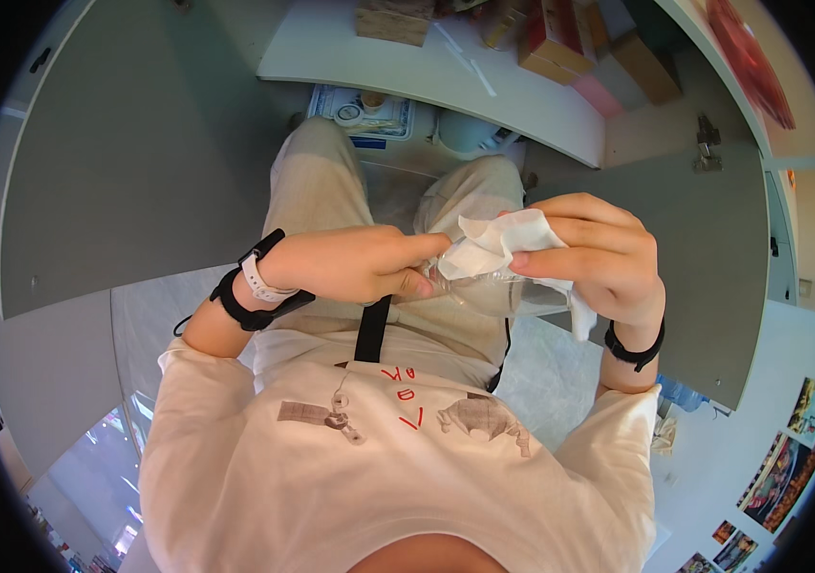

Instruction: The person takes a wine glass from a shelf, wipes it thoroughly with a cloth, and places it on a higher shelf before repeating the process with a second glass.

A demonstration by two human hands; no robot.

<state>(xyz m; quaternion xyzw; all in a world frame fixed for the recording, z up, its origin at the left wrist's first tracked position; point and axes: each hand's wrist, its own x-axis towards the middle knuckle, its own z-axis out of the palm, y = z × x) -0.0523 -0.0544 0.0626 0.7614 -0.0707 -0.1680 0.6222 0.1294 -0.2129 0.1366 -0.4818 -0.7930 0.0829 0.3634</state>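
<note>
Over my lap, a clear, see-through vessel lies on its side between my hands; whether it is glass or plastic I cannot tell. My left hand pinches its left end between thumb and forefinger. A crumpled white tissue or wipe is in my right hand, whose fingers press it against the vessel's upper side. One corner of the wipe hangs below my right palm. Part of the vessel is hidden behind the wipe and my right fingers.
Two grey cabinet doors stand open, a left door and a right door. Inside, a white shelf bears several boxes. Beneath it are a patterned tray with small items and a pale blue rounded container, near my knees.
</note>
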